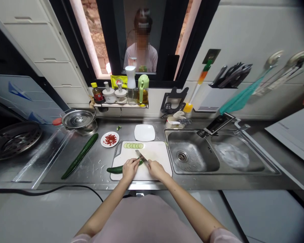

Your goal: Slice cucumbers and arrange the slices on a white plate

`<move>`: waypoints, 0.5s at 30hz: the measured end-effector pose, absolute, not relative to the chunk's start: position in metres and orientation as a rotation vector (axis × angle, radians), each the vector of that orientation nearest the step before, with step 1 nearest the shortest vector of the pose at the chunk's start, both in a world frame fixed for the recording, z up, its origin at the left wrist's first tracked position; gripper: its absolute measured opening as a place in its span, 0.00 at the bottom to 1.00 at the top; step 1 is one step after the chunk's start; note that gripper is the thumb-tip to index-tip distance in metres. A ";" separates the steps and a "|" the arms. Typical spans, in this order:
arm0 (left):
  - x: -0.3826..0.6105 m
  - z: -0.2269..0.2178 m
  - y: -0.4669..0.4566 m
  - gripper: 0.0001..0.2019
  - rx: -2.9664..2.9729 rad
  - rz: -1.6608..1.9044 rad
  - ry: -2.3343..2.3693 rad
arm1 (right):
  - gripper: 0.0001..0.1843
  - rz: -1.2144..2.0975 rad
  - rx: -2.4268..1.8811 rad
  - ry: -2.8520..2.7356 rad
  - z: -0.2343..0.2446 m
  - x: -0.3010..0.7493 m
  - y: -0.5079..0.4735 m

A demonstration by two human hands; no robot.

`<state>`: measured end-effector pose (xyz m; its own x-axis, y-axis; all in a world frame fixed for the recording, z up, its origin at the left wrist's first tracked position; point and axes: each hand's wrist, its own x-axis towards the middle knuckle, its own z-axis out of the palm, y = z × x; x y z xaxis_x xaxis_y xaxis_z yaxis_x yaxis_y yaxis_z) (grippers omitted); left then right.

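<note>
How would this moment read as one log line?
left hand: steadies cucumber | right hand: grips knife, blade at cucumber | cutting board: slices along far edge

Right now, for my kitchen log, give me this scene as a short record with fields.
left hand: pressing cucumber on cutting board
right hand: gripping knife, blade at the cucumber
slices: row along board's far edge
second cucumber: whole, on counter left of board
chili plate: beyond board, left

This is a home kitchen: a steel sink (pixel 192 155) is set in the table (pixel 96 162), a pot (pixel 79 120) stands nearby, condiment bottles (pixel 121 92) on a shelf, knives (pixel 231 76) hang on the wall.
</note>
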<state>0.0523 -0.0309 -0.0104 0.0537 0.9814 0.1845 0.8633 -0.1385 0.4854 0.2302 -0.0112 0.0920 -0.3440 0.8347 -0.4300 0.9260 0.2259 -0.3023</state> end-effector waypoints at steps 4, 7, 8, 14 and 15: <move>0.053 -0.013 -0.032 0.14 2.094 0.716 1.882 | 0.18 -0.746 1.670 2.315 0.093 0.230 -0.011; 0.054 -0.015 -0.033 0.14 2.103 0.748 1.886 | 0.17 -0.744 1.657 2.310 0.093 0.230 -0.011; 0.054 -0.015 -0.033 0.14 2.106 0.758 1.887 | 0.17 -0.745 1.658 2.304 0.093 0.229 -0.010; 0.055 -0.015 -0.034 0.14 2.110 0.783 1.881 | 0.17 -0.764 1.637 2.265 0.096 0.227 -0.008; 0.056 -0.015 -0.034 0.14 2.108 0.786 1.882 | 0.17 -0.761 1.633 2.266 0.096 0.226 -0.008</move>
<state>0.0555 -0.0340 -0.0152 0.0436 0.9677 0.2485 0.8569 -0.1641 0.4887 0.2262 -0.0075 0.0959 -0.3429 0.8055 -0.4832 0.9339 0.2371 -0.2674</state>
